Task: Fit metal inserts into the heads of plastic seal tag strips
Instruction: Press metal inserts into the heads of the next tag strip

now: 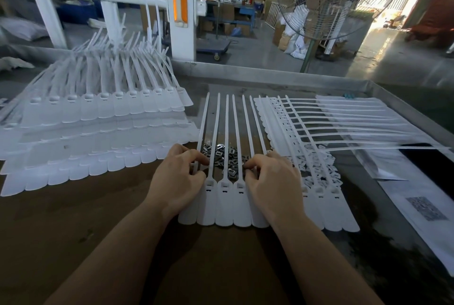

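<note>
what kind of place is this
Probably a small factory or assembly workshop: stacked sheets of white plastic seal tag strips cover the brown worktable, loose metal inserts lie piled there, and a large industrial pedestal fan stands behind.

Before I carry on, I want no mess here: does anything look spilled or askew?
Nothing looks damaged. The metal inserts lie in a loose heap under the strip tails, between the left hand and right hand, and white plastic bits are scattered beside them.

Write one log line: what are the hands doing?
left hand: on seal tag strips | right hand: on strips | metal inserts: piled between tails | held insert: cannot tell
</note>
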{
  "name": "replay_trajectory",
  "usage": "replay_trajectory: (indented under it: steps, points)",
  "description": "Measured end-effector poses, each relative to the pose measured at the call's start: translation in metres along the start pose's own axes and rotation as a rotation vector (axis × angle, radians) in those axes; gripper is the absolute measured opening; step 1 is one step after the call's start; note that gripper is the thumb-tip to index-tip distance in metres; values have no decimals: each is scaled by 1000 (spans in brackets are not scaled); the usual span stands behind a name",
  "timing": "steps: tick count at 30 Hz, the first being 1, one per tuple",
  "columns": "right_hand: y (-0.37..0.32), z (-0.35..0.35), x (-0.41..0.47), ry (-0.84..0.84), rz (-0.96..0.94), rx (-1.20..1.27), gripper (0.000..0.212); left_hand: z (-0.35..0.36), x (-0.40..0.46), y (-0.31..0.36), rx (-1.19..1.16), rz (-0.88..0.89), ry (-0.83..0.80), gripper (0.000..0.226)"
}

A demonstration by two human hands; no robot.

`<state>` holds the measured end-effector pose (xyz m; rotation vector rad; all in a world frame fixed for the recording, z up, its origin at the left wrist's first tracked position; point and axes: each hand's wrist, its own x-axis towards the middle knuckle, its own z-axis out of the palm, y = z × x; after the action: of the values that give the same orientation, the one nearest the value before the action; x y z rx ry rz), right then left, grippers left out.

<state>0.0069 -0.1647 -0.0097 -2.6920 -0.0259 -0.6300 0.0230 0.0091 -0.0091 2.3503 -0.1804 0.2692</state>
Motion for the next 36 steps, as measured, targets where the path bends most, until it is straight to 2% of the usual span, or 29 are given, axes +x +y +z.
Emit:
replay_trajectory:
  steps: [7,11,14,18,21,25,30,36]
  points:
    - [0,0,-3,27,-37,15,12,0,0,1,-6,-4,1,20]
    - [1,-6,-3,102,-67,278,7,1,0,1,-3,-15,-4,20]
    - [0,-10,-3,62,-117,431,8,1,-1,1,-6,-12,3,19]
    - [-2,-11,-5,45,-168,546,8,0,-3,4,-47,42,113,17]
    - [-3,-10,-5,37,-178,599,9,-3,-6,9,-73,154,207,14]
    - [-4,-9,-5,1,-202,667,13,-5,-8,12,-60,326,83,11]
    - [-7,-9,-7,-58,-243,709,16,-6,-8,12,-187,295,-49,16]
    - [-8,-9,-7,-67,-244,693,14,-7,-6,10,-227,258,-102,17]
